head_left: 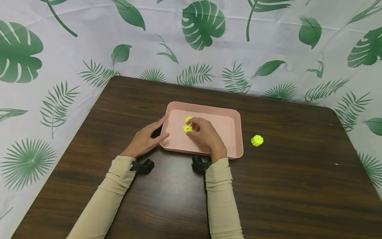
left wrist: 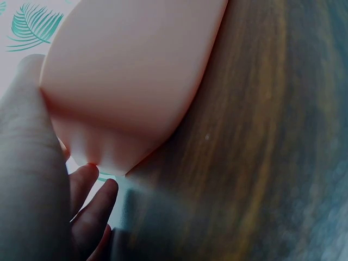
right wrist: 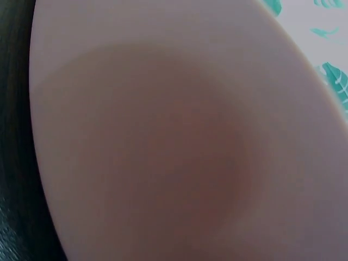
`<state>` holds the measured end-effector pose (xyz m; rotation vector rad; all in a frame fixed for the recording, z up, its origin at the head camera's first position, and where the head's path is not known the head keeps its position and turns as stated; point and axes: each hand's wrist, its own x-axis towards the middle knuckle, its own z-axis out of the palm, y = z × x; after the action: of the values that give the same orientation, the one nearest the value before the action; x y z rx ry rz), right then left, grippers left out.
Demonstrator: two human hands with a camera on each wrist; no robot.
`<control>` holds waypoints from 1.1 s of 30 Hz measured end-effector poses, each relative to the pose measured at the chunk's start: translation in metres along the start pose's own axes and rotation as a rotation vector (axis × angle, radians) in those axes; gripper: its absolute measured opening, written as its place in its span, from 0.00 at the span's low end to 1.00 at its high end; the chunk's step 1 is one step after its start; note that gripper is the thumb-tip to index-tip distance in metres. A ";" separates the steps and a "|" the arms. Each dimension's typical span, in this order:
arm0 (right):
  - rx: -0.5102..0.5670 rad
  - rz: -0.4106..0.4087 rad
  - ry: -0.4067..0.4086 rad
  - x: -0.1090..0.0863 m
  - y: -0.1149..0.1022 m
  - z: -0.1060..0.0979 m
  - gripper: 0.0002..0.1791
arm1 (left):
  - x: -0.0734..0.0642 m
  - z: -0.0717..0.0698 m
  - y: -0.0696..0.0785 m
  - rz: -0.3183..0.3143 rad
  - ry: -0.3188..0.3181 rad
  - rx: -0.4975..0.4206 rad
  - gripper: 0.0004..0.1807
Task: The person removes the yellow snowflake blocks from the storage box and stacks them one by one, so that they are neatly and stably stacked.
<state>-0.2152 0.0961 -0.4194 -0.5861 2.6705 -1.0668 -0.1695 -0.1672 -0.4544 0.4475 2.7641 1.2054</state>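
Observation:
The pink tray [head_left: 215, 113] lies on the table, its left end beside my left hand [head_left: 145, 139]. That hand has its fingers [left wrist: 97, 209] fairly straight along the outside of the wall, and its thumb touches the near-left edge. Over the inside of the tray is my right hand [head_left: 206, 132], with thumb and index finger at opposite edges of a yellow notched disc [head_left: 187, 128] and seemingly pinching it. A second yellow disc [head_left: 188, 119] lies just behind, partly covered by the fingers. In the right wrist view only the tray [right wrist: 136, 136] shows, without the hand.
A small stack of yellow notched discs [head_left: 257, 140] sits on the dark wooden table [head_left: 292, 172], right of the tray. A tiny pale fleck [head_left: 336, 164] lies farther right. White cloth with green leaves [head_left: 167, 20] hangs behind the table's back edge.

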 end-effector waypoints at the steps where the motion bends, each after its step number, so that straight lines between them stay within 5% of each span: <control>1: 0.004 -0.005 0.003 0.000 0.000 0.000 0.17 | 0.000 0.000 0.000 0.001 0.000 0.001 0.41; 17: 0.018 -0.002 0.051 -0.006 0.005 -0.006 0.15 | 0.000 0.002 0.001 0.000 -0.005 -0.011 0.41; 29: 0.054 -0.011 0.315 -0.048 0.031 -0.059 0.16 | -0.001 0.004 -0.001 0.007 0.005 -0.008 0.41; 33: 0.057 0.064 0.420 -0.070 0.045 -0.077 0.18 | -0.001 0.004 -0.001 0.008 0.007 -0.008 0.41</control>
<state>-0.1909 0.2033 -0.3920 -0.2862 2.9685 -1.3721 -0.1681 -0.1647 -0.4579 0.4553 2.7655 1.2215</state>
